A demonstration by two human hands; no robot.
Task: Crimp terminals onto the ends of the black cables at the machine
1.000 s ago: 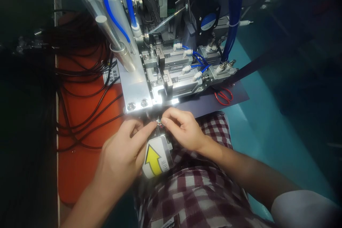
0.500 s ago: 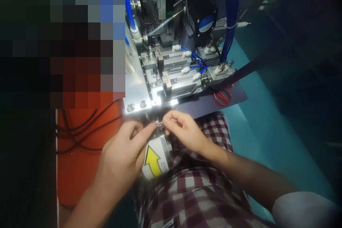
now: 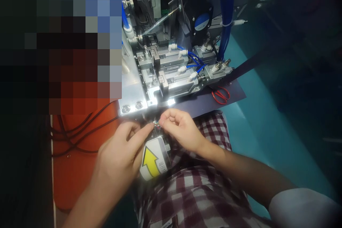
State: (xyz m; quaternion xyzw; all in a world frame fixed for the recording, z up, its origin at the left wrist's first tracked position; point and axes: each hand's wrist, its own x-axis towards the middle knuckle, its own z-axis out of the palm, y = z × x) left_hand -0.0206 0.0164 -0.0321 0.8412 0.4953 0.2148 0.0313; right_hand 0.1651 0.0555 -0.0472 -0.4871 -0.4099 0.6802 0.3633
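Between my fingertips, in the head view, lies a small bundle of thin coloured wires (image 3: 156,124) with a tiny whitish part at its left end. My left hand (image 3: 120,149) is closed, thumb and index finger pressed at that left end. From the other side my right hand (image 3: 180,128) pinches the wires between thumb and forefinger, the other fingers curled. Fingers partly hide what each tip grips. Just below the wires is a white label with a yellow arrow (image 3: 151,162) on a rounded machine part.
Beyond my hands stands a metal machine plate (image 3: 133,89) with bolts, beside pneumatic cylinders (image 3: 176,85) and blue air hoses (image 3: 226,17). Red-handled scissors (image 3: 221,95) rest on a dark sheet (image 3: 237,92). Black cables (image 3: 72,139) cross an orange surface (image 3: 77,178) at left. A blurred patch covers the upper left.
The whole view has shifted slightly, so the machine and hands appear a little farther left. Both hands keep their pinch at the wires.
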